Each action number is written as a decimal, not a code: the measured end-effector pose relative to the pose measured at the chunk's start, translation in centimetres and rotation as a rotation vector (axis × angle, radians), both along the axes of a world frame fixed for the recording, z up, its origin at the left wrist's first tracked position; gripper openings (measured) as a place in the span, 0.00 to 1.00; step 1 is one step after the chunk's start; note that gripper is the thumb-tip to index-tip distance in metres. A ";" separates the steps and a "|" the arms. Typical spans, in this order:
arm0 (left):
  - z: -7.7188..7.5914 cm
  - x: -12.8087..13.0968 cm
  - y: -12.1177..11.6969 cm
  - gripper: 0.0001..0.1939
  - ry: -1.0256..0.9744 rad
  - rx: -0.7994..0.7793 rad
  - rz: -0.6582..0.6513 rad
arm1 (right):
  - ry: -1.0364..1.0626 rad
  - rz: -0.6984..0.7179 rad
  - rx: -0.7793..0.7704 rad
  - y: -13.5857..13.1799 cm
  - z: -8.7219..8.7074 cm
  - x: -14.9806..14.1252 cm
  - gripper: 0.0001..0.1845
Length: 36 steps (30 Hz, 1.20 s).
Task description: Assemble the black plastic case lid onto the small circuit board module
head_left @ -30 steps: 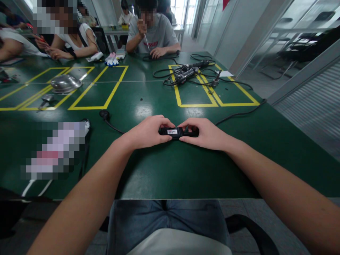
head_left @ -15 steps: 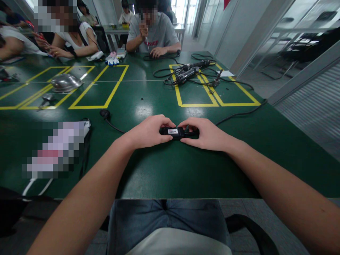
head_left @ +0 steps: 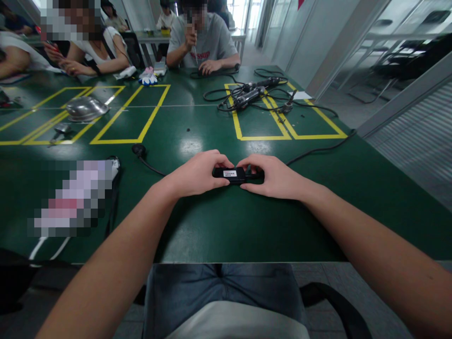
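From here I have open tabletop [head_left: 247,226] between the near edge [head_left: 247,262] and the left hand [head_left: 199,174] and right hand [head_left: 273,176], whose gap a black box [head_left: 230,174] fills. To the left, a plug [head_left: 139,150], its cord [head_left: 151,168] and a blurred object [head_left: 76,194] bar a low sweep; to the right, more cord [head_left: 318,149] does. Ahead, I could pass between the metal bowl [head_left: 86,108] and the heaped tools [head_left: 249,98] with their looped cables [head_left: 328,112].

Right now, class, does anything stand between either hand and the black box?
Nothing visible does: the left hand and right hand hold the black box at opposite ends. The plug lies aside, left of the hands.
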State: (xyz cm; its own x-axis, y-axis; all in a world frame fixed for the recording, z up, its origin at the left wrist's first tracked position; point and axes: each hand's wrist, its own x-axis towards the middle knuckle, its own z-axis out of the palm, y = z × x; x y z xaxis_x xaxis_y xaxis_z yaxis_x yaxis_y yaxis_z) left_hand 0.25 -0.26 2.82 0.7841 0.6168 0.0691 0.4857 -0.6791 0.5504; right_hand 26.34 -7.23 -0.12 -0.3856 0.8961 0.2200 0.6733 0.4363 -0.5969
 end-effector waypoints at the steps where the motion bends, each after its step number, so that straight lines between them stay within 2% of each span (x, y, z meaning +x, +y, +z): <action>1: 0.0 0.0 0.0 0.18 -0.002 -0.005 0.001 | -0.002 0.000 0.002 0.0 0.0 0.0 0.21; 14: -0.1 -0.1 0.1 0.19 -0.006 -0.014 0.005 | 0.000 0.000 0.028 0.0 0.0 0.0 0.17; 36: 0.0 0.0 0.1 0.20 0.033 0.020 -0.021 | -0.004 0.010 0.053 0.2 -0.1 0.2 0.17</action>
State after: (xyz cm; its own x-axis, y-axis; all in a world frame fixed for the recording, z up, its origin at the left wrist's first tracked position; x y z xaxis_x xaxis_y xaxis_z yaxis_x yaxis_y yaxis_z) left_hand 0.25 -0.14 2.80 0.7988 0.5990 0.0554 0.4889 -0.7000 0.5206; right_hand 26.57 -7.01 -0.25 -0.3954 0.8792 0.2657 0.6711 0.4741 -0.5700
